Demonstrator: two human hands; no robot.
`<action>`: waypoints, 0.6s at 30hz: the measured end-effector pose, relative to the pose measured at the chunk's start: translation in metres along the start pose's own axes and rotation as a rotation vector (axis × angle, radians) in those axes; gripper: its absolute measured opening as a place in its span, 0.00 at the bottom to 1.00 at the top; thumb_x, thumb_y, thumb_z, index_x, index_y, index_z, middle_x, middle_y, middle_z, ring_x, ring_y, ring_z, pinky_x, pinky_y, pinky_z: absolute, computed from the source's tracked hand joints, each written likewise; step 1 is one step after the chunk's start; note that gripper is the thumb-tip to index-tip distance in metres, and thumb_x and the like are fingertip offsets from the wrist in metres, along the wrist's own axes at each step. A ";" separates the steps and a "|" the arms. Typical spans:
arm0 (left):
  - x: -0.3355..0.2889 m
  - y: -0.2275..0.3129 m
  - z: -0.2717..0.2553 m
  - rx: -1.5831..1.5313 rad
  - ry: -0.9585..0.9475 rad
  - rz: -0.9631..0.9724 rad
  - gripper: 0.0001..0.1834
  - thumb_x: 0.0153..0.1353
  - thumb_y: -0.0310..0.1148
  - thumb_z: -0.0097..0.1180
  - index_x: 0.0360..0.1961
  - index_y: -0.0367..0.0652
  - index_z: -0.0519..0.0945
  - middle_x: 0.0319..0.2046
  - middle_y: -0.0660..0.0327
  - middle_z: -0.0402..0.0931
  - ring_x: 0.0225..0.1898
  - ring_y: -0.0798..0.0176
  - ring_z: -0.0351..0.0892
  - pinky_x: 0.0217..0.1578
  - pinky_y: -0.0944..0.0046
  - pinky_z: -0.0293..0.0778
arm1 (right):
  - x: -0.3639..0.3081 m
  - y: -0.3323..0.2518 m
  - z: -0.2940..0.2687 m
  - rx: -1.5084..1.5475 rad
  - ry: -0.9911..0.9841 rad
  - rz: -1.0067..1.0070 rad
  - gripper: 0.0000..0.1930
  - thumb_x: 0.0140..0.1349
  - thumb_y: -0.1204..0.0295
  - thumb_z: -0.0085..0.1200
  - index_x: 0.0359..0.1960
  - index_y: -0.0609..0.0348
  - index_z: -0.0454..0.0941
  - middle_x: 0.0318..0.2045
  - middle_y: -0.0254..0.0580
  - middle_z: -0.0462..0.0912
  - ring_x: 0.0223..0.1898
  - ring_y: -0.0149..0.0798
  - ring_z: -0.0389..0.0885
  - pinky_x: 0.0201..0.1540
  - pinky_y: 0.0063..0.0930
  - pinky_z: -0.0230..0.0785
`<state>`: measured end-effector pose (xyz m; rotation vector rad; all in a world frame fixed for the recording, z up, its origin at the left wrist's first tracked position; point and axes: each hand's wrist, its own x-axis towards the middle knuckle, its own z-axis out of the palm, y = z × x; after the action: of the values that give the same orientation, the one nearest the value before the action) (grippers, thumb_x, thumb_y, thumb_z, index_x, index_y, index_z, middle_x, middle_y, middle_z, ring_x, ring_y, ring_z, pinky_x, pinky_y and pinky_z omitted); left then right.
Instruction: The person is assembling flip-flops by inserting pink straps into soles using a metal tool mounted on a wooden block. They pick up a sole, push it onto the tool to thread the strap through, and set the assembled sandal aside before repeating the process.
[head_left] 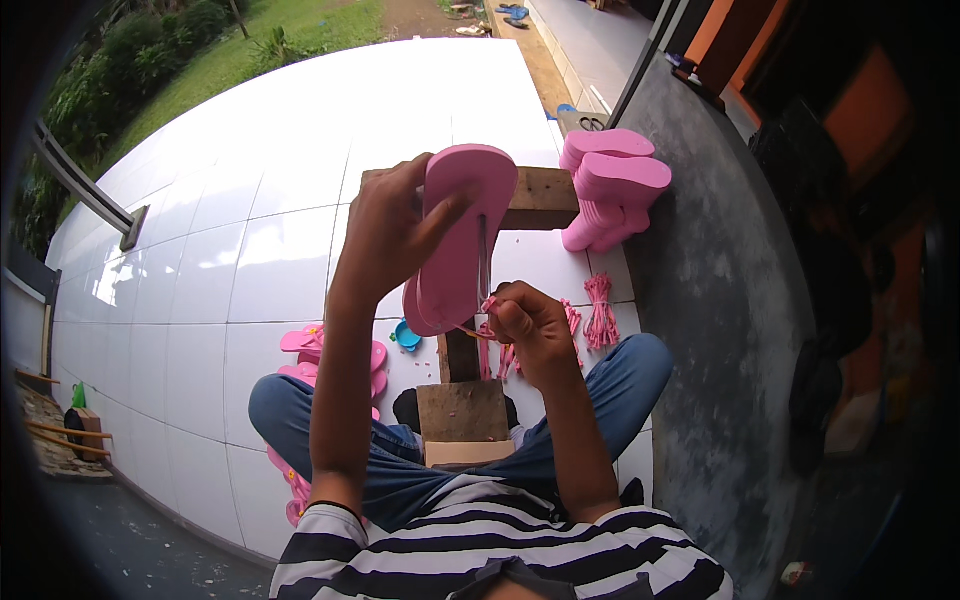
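My left hand (395,225) grips a pink flip-flop sole (465,200) by its left edge, thumb lying across the flat face. The sole is held up on end above a wooden bench. A thin metal rod (484,250) runs down along the sole's face to my right hand (530,325). Closed in a pinch, that hand has a pink flip-flop strap (489,304) at its fingertips, near the rod's lower end. More of the strap hangs by the sole's lower end. Whether the rod passes through the sole, I cannot tell.
Stacked pink soles (622,180) stand at the right on the wooden bench (540,197). Bundled pink straps (600,315) lie on the white tiles by my right knee. A small blue dish (406,336) and pink flip-flops (300,342) are on the left. Scissors (591,124) lie beyond the stack.
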<state>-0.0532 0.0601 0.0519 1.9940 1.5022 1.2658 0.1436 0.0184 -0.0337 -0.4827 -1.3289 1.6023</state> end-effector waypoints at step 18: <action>0.003 -0.005 0.006 -0.184 0.017 0.010 0.13 0.64 0.37 0.62 0.40 0.36 0.82 0.27 0.56 0.84 0.31 0.67 0.85 0.34 0.64 0.78 | 0.020 0.012 -0.028 0.260 -0.213 0.182 0.15 0.72 0.60 0.51 0.39 0.62 0.77 0.25 0.27 0.70 0.25 0.20 0.63 0.33 0.21 0.62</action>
<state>-0.0506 0.0658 0.0463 1.8791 1.3329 1.3747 0.1513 0.0512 -0.0483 -0.2851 -1.2333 1.9914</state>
